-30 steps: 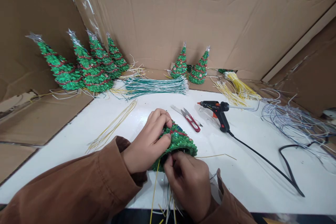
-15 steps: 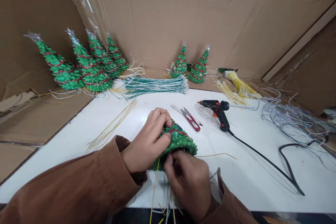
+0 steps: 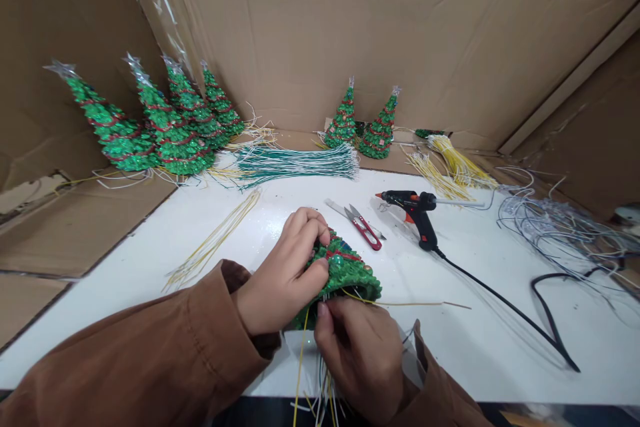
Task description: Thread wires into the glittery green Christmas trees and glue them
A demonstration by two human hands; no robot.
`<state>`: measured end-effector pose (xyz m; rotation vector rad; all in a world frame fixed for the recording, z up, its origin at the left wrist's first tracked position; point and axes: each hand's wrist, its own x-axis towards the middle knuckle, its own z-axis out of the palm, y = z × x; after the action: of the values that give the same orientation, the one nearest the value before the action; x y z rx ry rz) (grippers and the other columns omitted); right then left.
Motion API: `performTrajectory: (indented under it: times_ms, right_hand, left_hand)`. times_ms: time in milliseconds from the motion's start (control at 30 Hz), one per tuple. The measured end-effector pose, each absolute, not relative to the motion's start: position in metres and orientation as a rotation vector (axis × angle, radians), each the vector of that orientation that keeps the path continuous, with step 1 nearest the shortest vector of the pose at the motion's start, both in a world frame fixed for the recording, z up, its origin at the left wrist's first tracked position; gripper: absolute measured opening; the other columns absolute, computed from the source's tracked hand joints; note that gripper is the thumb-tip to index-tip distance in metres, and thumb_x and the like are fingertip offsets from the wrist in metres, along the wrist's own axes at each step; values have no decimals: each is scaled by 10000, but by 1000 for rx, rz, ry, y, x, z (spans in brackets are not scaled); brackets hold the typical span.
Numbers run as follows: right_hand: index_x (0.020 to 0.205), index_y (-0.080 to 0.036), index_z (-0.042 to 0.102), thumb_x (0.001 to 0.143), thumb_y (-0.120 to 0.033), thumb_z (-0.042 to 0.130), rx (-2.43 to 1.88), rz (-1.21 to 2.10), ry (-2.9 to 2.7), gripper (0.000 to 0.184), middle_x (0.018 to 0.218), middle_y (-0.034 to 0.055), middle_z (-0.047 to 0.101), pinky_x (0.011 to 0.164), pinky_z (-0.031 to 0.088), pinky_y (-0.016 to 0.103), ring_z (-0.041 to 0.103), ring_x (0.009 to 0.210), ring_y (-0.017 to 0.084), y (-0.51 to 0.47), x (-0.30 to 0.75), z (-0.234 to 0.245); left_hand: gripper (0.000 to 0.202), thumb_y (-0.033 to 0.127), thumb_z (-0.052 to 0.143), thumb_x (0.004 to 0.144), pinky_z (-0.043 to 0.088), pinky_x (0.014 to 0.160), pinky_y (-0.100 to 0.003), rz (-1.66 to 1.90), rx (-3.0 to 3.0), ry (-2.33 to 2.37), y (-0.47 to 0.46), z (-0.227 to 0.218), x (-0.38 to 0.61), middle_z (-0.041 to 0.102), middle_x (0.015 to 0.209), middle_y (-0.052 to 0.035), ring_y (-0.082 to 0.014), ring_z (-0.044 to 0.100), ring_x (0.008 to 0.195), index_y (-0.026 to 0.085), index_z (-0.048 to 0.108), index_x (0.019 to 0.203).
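The person's left hand (image 3: 280,280) is curled round the upper side of a small green glitter tree (image 3: 345,270) that lies tipped on its side over the near part of the white table (image 3: 475,327), its open base turned toward the body. The fingers are closed over the tree, thumb pressed against its flank, so it is firmly held. The right hand (image 3: 363,353) sits just beneath the base, fingers pinched shut on a bunch of thin wires (image 3: 320,393) that hang from the hollow underside and trail off the near edge; one yellow wire (image 3: 415,304) sticks out to the right across the table. This tree looks only partly done to me: its wires are loose and untrimmed, and the tree is not standing. Four finished-looking trees (image 3: 160,127) stand in a cluster at the far left and two more (image 3: 363,127) at the back, wire tails spread around their feet. Plenty of stock seems left: a bundle of green and white wires (image 3: 300,163) lies by the back wall, loose yellow strands (image 3: 215,240) to the left, more yellow wires (image 3: 453,167) and a pale tangle (image 3: 555,227) to the right. Red-handled snips (image 3: 363,227) and a black glue gun (image 3: 417,210) lie untouched just beyond the hands, its cord running off right.
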<state>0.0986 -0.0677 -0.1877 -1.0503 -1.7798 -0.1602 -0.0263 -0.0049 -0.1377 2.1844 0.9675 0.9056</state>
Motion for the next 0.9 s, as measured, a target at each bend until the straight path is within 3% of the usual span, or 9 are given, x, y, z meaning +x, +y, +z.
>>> performTrajectory:
  times_ms: [900]
  right_hand:
    - [646, -163, 563, 952, -190, 428, -1006, -225, -1741, 335, 474, -26, 572, 445, 333, 262, 513, 399, 94, -67, 96, -183]
  left_hand:
    - [114, 121, 352, 755, 366, 882, -387, 942, 2184, 970, -4, -140, -26, 393, 985, -57, -199, 391, 977, 190, 382, 840]
